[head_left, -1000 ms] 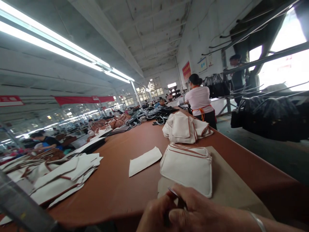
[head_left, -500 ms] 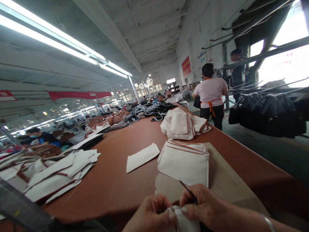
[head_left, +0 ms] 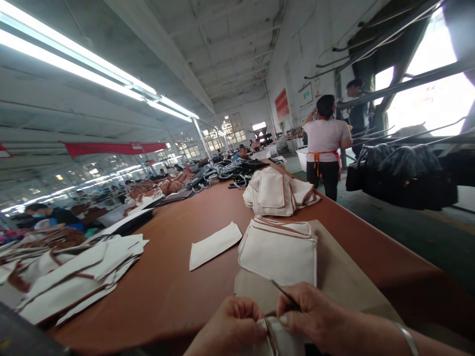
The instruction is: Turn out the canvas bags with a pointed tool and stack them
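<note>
At the bottom edge, my left hand (head_left: 232, 329) and my right hand (head_left: 315, 319) pinch a small cream fabric piece (head_left: 276, 338) between them. A thin dark pointed tool (head_left: 284, 292) sticks up from my right hand's fingers. Just beyond my hands lies a stack of cream pouches with brown piping (head_left: 280, 249) on a grey-brown mat (head_left: 345, 274). A single flat cream panel (head_left: 215, 244) lies to its left on the brown table (head_left: 178, 287).
A second heap of cream pouches (head_left: 278, 194) sits farther back. Loose cream panels (head_left: 74, 277) pile at the left. Dark bags (head_left: 237, 173) lie at the far end. A person in a pink shirt (head_left: 326, 146) stands in the right aisle beside hanging black bags (head_left: 404, 175).
The fabric piece came up between my hands, and the thin tool now sticks up from my right fingers. The person in the pink shirt walked away down the aisle.
</note>
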